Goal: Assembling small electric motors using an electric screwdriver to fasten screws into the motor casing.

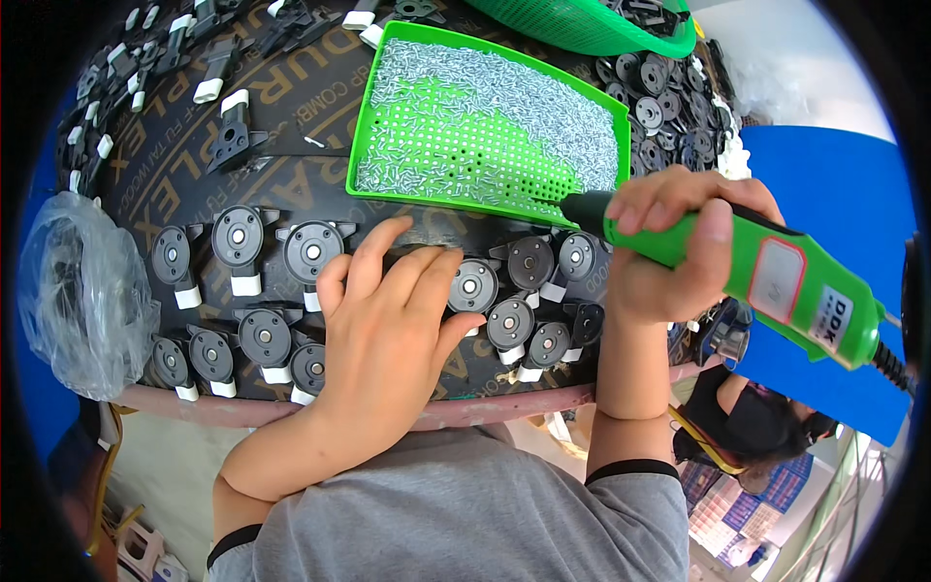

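My right hand (674,242) is wrapped round a green electric screwdriver (810,286) with a black nose. Its nose points left, over the near right corner of a green perforated tray (357,160), where many small silver screws (543,107) lie. The bit's tip is too small to make out. My left hand (383,330) lies palm down with fingers apart among black round parts with white ends. Its thumb and fingertips are beside one such wheel-like part (471,287). Another black part (312,252) sits left of the fingers. What lies under the palm is hidden.
Two rows of these parts line the table's (291,184) near side. Behind the tray stands a green basket (553,24); black discs (650,107) are heaped at right. Loose black-and-white pieces (218,68) spread far left, above a clear plastic bag (87,291). Another person (747,417) is at lower right.
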Demonstrator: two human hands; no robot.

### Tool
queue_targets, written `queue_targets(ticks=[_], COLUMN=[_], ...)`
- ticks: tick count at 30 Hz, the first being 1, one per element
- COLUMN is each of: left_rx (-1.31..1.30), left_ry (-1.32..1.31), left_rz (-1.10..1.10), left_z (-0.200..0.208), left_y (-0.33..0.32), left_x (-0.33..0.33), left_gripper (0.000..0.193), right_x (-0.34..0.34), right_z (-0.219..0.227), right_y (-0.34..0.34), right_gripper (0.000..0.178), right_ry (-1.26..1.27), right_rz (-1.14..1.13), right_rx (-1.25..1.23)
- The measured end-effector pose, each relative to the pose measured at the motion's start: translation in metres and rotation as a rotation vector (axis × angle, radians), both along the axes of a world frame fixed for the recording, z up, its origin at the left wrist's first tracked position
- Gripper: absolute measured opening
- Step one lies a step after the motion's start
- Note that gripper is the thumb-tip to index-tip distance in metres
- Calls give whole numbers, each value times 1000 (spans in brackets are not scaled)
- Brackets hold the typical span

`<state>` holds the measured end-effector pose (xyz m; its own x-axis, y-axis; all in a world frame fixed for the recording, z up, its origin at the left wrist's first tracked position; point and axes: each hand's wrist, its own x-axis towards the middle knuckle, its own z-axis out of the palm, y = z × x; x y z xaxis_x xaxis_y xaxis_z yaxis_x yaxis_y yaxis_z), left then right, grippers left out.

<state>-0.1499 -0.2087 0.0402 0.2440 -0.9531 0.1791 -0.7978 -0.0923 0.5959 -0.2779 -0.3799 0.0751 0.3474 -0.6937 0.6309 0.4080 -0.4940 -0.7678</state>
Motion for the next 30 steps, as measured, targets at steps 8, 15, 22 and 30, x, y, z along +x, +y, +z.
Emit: queue_targets(ticks=[8,15,22,30], left_rx=[-21,-22,-21,-12], left_ry=[37,38,50,43], left_rz=[-13,11,-4,-6], left_z=[0,-4,-3,-2], left_y=[-2,1,-1,-1], left_x=[1,3,2,3], left_gripper=[47,46,46,46], right_x=[-13,3,3,1], right_z=[53,29,28,31], right_y=[52,63,61,65], right_gripper=[29,33,33,32], right_ry=[114,194,197,231], right_rz=[238,329,296,286], right_rx=[-86,-82,-91,-60])
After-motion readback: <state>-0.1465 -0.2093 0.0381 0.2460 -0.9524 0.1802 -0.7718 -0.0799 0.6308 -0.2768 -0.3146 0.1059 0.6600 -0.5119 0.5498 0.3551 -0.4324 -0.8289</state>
